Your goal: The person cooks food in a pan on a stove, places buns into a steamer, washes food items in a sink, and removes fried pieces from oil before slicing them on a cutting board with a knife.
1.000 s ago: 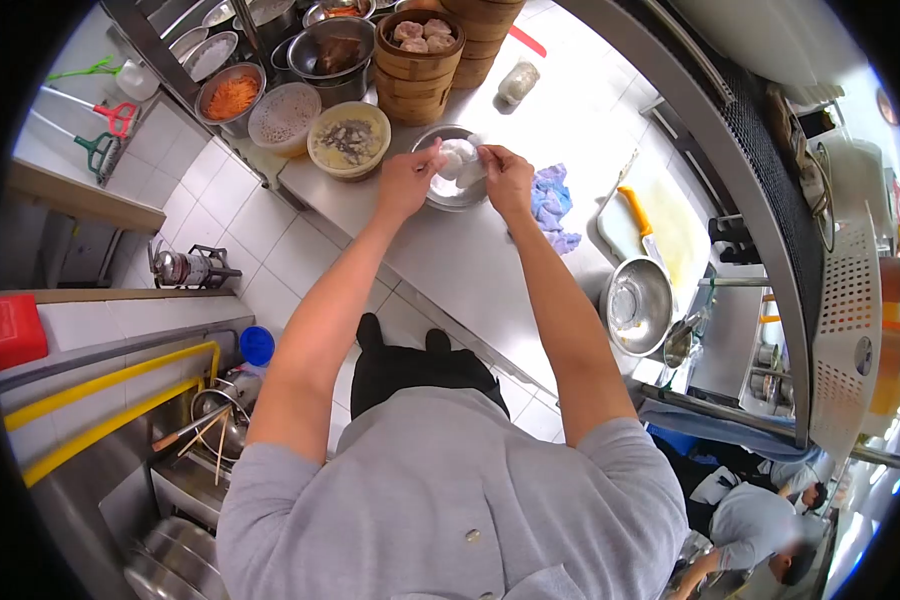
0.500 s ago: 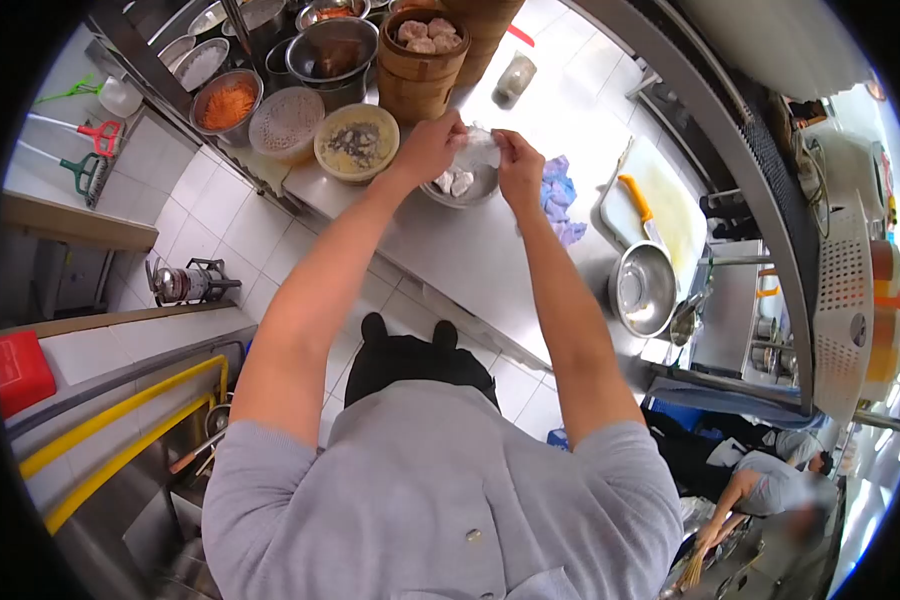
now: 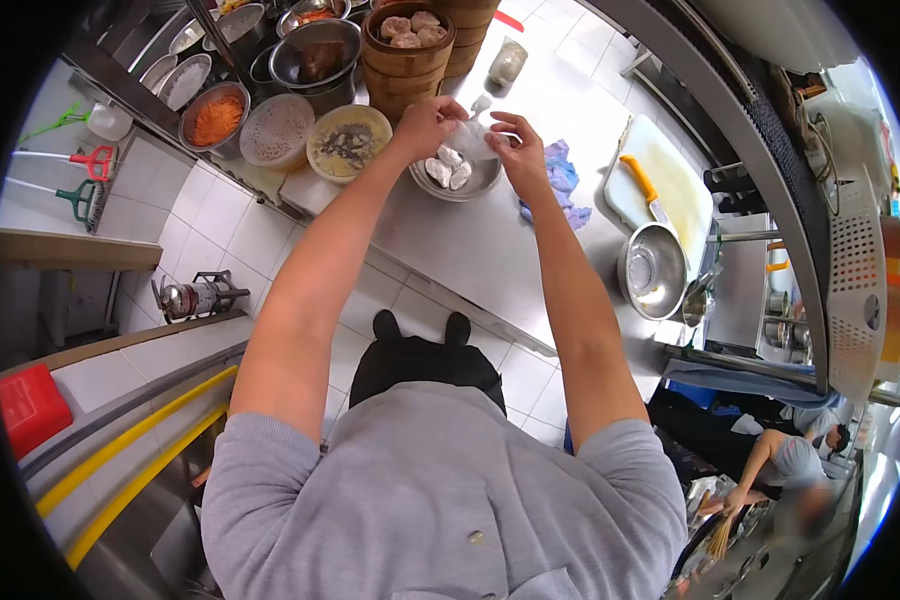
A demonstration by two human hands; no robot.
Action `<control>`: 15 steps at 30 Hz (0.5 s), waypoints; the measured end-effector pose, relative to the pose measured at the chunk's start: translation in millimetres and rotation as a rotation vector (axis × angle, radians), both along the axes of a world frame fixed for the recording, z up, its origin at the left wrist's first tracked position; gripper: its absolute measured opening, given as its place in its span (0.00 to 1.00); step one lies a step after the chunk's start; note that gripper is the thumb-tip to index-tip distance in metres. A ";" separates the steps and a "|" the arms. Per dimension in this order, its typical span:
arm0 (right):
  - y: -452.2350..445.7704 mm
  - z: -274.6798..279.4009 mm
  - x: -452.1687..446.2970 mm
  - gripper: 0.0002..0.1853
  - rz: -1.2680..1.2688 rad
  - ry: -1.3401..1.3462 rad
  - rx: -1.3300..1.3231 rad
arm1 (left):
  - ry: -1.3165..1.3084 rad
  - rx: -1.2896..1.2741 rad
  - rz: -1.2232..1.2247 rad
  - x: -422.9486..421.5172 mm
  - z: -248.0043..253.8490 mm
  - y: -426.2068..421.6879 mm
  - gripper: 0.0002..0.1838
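Note:
A thin clear plastic bag [image 3: 473, 138] is stretched between my two hands, above a steel bowl [image 3: 480, 182]. My left hand [image 3: 428, 129] pinches its left side with closed fingers. On its right side, my right hand [image 3: 517, 150] holds the bag between thumb and fingers, with the index finger lifted. Several white, floury-looking pieces [image 3: 447, 168] lie in the bowl under the bag. A tub of pale yellow food with dark bits [image 3: 348, 143] stands left of the bowl, and a crumpled blue-purple cloth [image 3: 562, 182] lies to its right.
Behind my left hand stands a bamboo steamer [image 3: 406, 75] with several dumplings. Shredded orange food fills a bowl [image 3: 216, 118] at the far left. Rightward are a cutting board [image 3: 680, 195], an orange-handled knife [image 3: 640, 180] and a steel bowl [image 3: 653, 270]. A co-worker [image 3: 785, 465] is at lower right.
The bag has come away from the bowl, showing the white pieces inside it more fully. My right hand's fingers have spread somewhat. The view has shifted slightly.

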State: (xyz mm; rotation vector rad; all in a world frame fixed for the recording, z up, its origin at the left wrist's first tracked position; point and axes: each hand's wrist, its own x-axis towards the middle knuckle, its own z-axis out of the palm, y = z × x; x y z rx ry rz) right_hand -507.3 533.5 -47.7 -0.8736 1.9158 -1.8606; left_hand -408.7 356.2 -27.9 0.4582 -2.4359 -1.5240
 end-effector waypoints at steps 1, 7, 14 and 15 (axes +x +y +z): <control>0.0 2.5 1.7 0.09 -0.010 -0.066 0.043 | 0.001 -0.002 -0.001 -0.8 -4.6 -0.4 0.10; -21.7 3.1 -7.2 0.09 -0.018 0.236 0.207 | 0.280 0.101 0.063 -7.8 -9.2 0.0 0.07; 11.1 34.5 23.7 0.21 0.165 0.058 0.145 | 0.356 0.255 -0.022 14.8 33.6 24.8 0.10; 26.4 22.4 24.9 0.20 0.079 0.128 0.262 | 0.416 0.189 0.016 21.9 36.4 34.9 0.11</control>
